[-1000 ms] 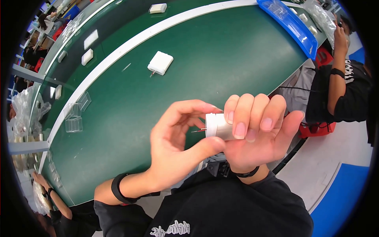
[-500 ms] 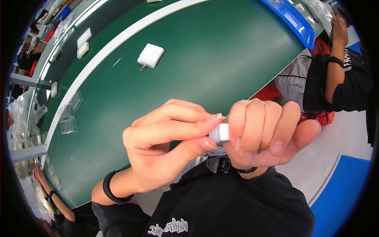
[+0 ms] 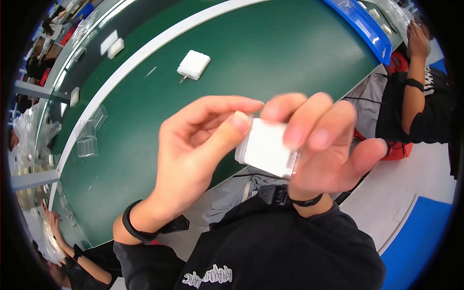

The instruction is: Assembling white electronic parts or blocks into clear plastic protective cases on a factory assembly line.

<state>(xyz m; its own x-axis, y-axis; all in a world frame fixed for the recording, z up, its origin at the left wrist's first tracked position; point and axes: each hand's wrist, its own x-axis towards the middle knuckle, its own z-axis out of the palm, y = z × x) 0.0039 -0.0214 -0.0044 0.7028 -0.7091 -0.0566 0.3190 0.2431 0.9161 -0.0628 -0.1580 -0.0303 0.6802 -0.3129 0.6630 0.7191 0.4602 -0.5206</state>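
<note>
A flat, white squarish piece in a clear plastic case (image 3: 267, 147) is held between my hands, tilted, with its broad face showing. At its upper left corner, the thumb and index finger of my left hand (image 3: 188, 140) pinch the clear edge. My right hand (image 3: 326, 150) holds the other end, its fingertips over the white face and its thumb stretched out to the side; the fingers are blurred. Farther off on the green table (image 3: 251, 63) lies a similar white block (image 3: 194, 64) with a short thin metallic piece sticking out of its near side.
Clear plastic cases (image 3: 88, 146) lie by the white curved strip (image 3: 126, 58) at left. A blue tray (image 3: 363, 28) stands at the far right. Co-workers' arms (image 3: 414, 92) show at the right and lower left. Other white pieces (image 3: 116, 48) rest beyond the strip.
The cased piece has turned from edge-on to show its broad white face. Both hands have shifted slightly up, and the right fingers have loosened from a tight curl.
</note>
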